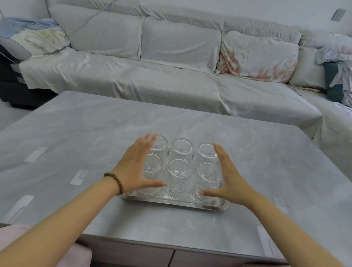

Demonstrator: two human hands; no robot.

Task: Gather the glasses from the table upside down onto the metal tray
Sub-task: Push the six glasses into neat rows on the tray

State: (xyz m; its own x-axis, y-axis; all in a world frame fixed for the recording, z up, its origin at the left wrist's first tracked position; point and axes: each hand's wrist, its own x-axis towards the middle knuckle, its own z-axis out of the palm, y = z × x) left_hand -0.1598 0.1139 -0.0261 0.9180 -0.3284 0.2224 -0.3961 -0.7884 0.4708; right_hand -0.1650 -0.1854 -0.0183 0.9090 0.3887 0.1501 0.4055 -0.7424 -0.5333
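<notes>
Several clear ribbed glasses [178, 176] stand upside down in two rows on the metal tray [174, 202], which lies on the grey table [88, 127]. My left hand [136, 166] is spread flat at the left side of the group, thumb stretched in front of the near-left glass. My right hand [228, 176] mirrors it at the right side, thumb in front of the near-right glass. Both hands have their fingers apart and grip nothing. Whether the palms touch the glasses is unclear.
A long grey covered sofa [175, 70] runs behind the table, with cushions and clothes piled at its right end. Pink seat corners [38, 248] show below the table's near edge. Pale stickers [78, 176] dot the tabletop to the left.
</notes>
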